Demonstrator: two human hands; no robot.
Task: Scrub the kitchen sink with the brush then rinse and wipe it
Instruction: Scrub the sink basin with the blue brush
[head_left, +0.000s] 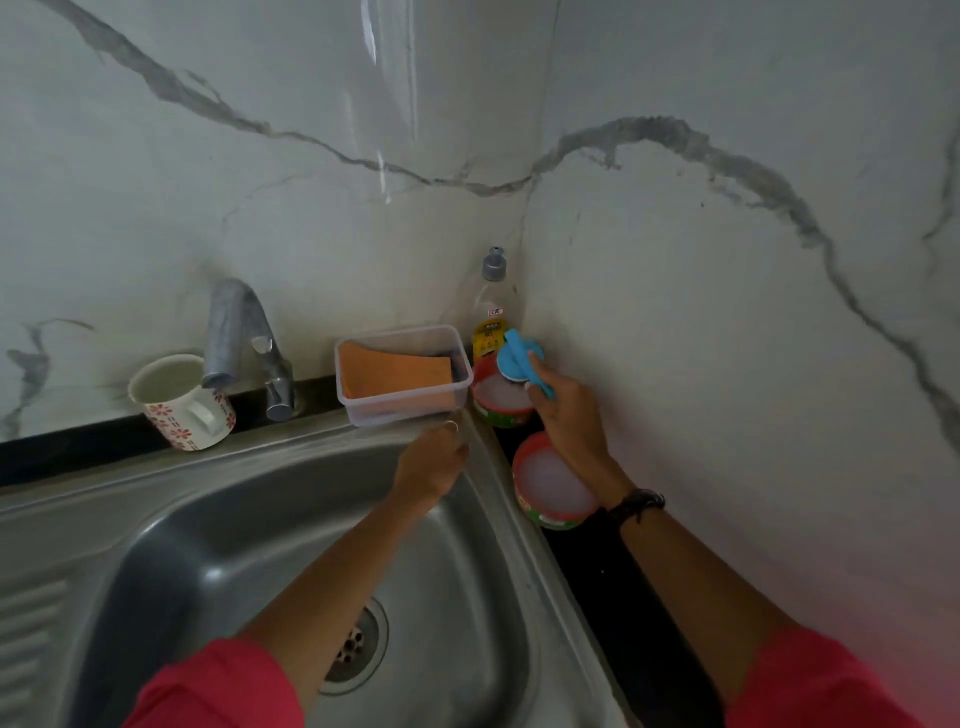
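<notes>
The brush (514, 358), blue-handled, is gripped by the curled fingers of the right hand (563, 410) over an open tub (501, 402) of white paste beside the sink (291, 545). An orange cloth (395, 376) lies in a clear box (402, 374), whose front edge is touched by the left hand (434, 462); its finger positions cannot be told. A second tub (553, 483) holds white paste.

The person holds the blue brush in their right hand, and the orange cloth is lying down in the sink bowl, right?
Not quite. The head view shows the orange cloth inside the clear plastic box on the sink rim. The right hand does hold the blue brush.
</notes>
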